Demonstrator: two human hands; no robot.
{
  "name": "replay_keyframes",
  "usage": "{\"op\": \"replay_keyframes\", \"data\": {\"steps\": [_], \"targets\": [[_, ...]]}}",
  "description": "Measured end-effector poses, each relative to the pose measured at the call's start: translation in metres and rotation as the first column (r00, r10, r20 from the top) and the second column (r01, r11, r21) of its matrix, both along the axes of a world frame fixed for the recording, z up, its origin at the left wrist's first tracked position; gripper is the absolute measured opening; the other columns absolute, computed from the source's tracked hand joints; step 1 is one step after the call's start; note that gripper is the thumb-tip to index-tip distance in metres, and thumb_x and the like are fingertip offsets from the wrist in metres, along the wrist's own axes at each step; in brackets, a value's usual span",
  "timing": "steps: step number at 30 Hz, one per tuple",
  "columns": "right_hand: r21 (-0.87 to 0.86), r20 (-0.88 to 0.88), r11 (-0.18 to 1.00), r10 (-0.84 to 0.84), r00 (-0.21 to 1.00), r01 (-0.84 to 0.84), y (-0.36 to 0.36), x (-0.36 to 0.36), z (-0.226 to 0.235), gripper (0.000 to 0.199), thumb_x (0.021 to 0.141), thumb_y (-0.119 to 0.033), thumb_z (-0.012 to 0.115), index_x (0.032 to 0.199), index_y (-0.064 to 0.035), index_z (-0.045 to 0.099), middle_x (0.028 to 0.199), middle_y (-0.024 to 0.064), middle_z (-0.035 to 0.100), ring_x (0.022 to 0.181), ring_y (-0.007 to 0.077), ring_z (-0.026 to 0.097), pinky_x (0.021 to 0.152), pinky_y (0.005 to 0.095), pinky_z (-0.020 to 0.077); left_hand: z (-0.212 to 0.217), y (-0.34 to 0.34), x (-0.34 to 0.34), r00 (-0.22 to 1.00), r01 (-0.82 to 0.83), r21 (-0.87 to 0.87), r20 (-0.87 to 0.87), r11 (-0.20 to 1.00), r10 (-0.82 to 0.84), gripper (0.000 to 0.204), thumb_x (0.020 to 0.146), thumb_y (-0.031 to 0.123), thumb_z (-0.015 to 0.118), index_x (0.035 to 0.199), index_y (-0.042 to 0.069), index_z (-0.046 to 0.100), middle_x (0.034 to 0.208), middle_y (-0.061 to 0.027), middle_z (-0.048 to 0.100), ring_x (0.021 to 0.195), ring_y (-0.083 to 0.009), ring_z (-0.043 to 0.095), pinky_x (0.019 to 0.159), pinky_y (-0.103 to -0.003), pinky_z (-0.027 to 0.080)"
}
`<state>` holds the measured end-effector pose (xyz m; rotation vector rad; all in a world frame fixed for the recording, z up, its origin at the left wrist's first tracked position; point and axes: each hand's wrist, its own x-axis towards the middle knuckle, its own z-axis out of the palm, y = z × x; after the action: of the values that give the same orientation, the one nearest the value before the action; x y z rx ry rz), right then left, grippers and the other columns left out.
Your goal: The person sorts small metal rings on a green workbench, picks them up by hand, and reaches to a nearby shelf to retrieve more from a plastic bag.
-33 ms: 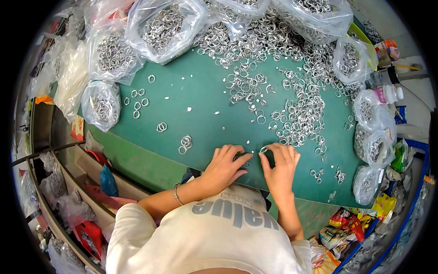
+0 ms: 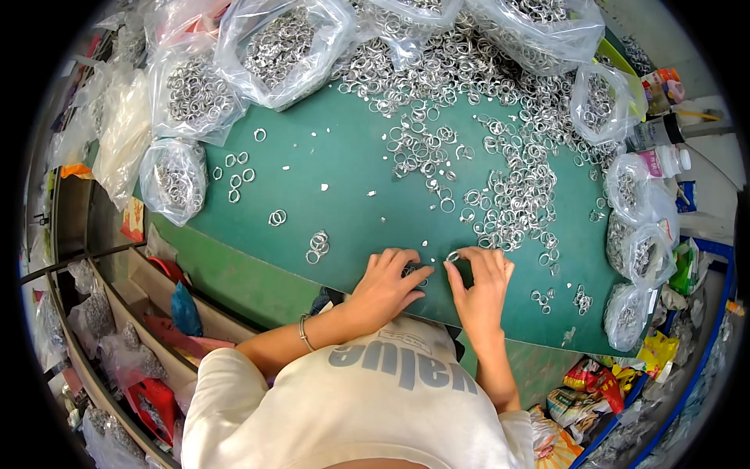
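Note:
On the near edge of the green tabletop (image 2: 258, 195), my right hand (image 2: 483, 285) pinches a small silver ring (image 2: 451, 256) between thumb and fingertips. Just left of it, my left hand (image 2: 383, 288) rests with curved fingers and the thumb apart. A few silver rings (image 2: 422, 282) lie on the table under and beside its fingertips; the fingers partly hide them. Small white bits (image 2: 424, 243) lie just beyond the hands. Farther off to the right spreads a loose heap of silver rings (image 2: 519, 195).
Clear plastic bags of rings line the table, such as a large bag (image 2: 285, 55) at the back and a small bag (image 2: 173, 181) at left. Small ring groups (image 2: 317, 246) lie left of my hands. Below left is a compartmented shelf (image 2: 148, 301); colourful packets (image 2: 594, 383) sit below right.
My left index finger has shifted slightly to the right, uncovering more of the rings under it. My right hand and its ring look unchanged.

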<state>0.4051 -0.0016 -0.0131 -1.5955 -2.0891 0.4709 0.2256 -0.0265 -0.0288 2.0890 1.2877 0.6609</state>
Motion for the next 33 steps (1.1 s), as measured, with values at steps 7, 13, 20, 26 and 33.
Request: {"op": "replay_keyframes", "data": {"steps": [7,13,20,26,33], "targets": [[0.030,-0.001,0.935,-0.353,0.936,0.353,-0.020,0.052,0.010,0.021,0.074,-0.008,0.071,0.092,-0.0041,0.062,0.083,0.0052,0.060,0.081,0.0235,0.053,0.076,0.0358,0.0350,-0.014,0.001,0.002,0.991,-0.006,0.036,0.132,0.999,0.001,0.031,0.070,0.001,0.070,0.099,0.005,0.061,0.102,-0.0112,0.053,0.091,-0.0296,0.051,0.076,-0.038,0.040],[0.227,0.267,0.636,-0.769,0.580,0.738,-0.058,0.173,0.009,0.022,0.076,-0.010,0.068,0.097,-0.0051,0.061,0.086,0.0053,0.059,0.084,0.0248,0.053,0.079,0.0386,0.0356,0.001,-0.004,0.003,0.999,-0.026,0.041,-0.039,0.999,0.028,0.037,0.073,-0.003,0.066,0.108,0.007,0.061,0.114,-0.0136,0.050,0.093,-0.0301,0.048,0.080,-0.039,0.040],[0.182,0.246,0.646,-0.760,0.602,0.741,-0.063,0.222,0.000,0.027,0.079,-0.009,0.066,0.104,0.0000,0.061,0.093,0.0134,0.060,0.092,0.0320,0.054,0.083,0.0417,0.0413,-0.006,-0.007,0.006,0.999,-0.026,-0.021,0.026,0.999,0.026,0.034,0.075,-0.007,0.062,0.106,0.005,0.062,0.112,-0.0136,0.049,0.088,-0.0281,0.047,0.076,-0.037,0.043],[-0.124,0.142,0.824,-0.537,0.831,0.553,-0.050,0.161,0.015,0.045,0.074,-0.012,0.072,0.115,-0.0003,0.056,0.101,0.0161,0.057,0.095,0.0330,0.053,0.087,0.0420,0.0424,-0.013,-0.003,0.024,0.995,0.028,0.017,0.097,0.999,-0.029,0.031,0.075,-0.010,0.060,0.103,0.002,0.062,0.107,-0.0146,0.051,0.088,-0.0297,0.050,0.075,-0.037,0.046],[-0.114,0.150,0.874,-0.456,0.877,0.473,-0.055,0.143,0.013,0.066,0.065,-0.017,0.079,0.124,-0.0048,0.052,0.117,0.0142,0.046,0.104,0.0319,0.046,0.089,0.0407,0.0404,-0.009,0.003,0.052,0.981,0.133,0.012,0.144,0.991,-0.133,0.026,0.076,-0.010,0.060,0.099,0.001,0.062,0.107,-0.0129,0.051,0.091,-0.0285,0.051,0.077,-0.037,0.045]]}}
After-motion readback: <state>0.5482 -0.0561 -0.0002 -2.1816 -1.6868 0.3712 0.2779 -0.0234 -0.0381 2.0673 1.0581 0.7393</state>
